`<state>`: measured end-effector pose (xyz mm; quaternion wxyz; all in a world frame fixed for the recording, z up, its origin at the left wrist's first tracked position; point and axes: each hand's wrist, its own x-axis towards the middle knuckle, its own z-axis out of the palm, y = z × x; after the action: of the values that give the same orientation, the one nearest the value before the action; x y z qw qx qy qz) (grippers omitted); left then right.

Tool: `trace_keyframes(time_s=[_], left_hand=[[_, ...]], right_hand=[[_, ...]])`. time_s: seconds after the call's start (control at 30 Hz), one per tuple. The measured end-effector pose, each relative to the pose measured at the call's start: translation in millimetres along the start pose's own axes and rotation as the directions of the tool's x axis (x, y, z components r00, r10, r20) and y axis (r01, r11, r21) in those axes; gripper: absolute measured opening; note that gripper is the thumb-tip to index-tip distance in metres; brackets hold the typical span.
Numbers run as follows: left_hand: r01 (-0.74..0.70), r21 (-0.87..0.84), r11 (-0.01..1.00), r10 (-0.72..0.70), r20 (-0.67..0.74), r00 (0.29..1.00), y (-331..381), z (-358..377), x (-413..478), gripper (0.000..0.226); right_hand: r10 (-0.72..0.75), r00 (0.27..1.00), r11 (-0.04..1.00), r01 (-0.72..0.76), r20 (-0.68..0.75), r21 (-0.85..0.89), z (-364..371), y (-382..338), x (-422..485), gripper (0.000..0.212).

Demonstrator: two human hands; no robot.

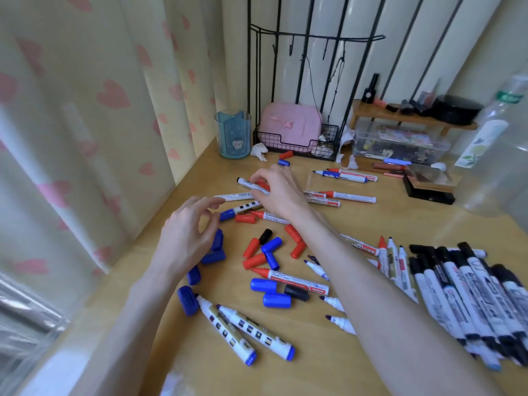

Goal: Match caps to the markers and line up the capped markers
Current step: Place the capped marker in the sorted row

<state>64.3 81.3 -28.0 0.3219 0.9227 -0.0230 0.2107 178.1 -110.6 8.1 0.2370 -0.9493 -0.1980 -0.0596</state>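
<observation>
Uncapped white markers and loose blue, red and black caps lie scattered over the wooden desk [328, 364]. My right hand [278, 192] reaches across to the far left and pinches a white marker [248, 183] with a black tip. My left hand [190, 232] hovers just in front of it, fingers curled and apart, holding nothing. A blue-capped marker [238, 210] lies between the hands. Red caps [251, 247] and blue caps [271, 244] cluster mid-desk. A row of black-capped markers [468, 287] lies lined up on the right.
A blue pen cup [233, 134] stands at the back left beside a black wire rack holding a pink box [290, 127]. A clear storage box [400, 144] and wooden shelf sit at the back right. A clear plastic bottle [497, 144] looms at the right edge. Curtains hang on the left.
</observation>
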Motion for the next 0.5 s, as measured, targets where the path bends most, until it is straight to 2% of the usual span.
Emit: trace_keyframes(time_s=[0.13,0.23,0.3,0.37,0.5], left_hand=[[0.055,0.000,0.998,-0.055,-0.057,0.997,-8.5,-6.2,3.0,0.029],[0.136,-0.021,0.990,-0.138,-0.123,0.983,-17.8,-10.5,4.6,0.028],[0.162,-0.031,0.986,-0.165,-0.140,0.976,-19.3,-10.3,4.2,0.030],[0.175,-0.026,0.984,-0.177,-0.130,0.976,-17.4,-9.3,3.5,0.032],[0.182,-0.029,0.983,-0.184,-0.116,0.976,-17.4,-12.3,4.4,0.032]], right_hand=[[-0.067,0.994,0.992,0.075,0.082,-0.103,12.9,-17.5,27.0,0.026],[-0.020,0.978,0.987,0.052,0.209,-0.150,22.8,-28.4,42.0,0.021],[0.005,0.970,0.984,0.038,0.243,-0.173,25.0,-31.2,46.2,0.023],[-0.027,0.976,0.984,0.064,0.218,-0.165,23.6,-32.7,44.7,0.022],[-0.080,0.991,0.996,0.083,0.104,-0.024,12.4,-27.0,32.5,0.012]])
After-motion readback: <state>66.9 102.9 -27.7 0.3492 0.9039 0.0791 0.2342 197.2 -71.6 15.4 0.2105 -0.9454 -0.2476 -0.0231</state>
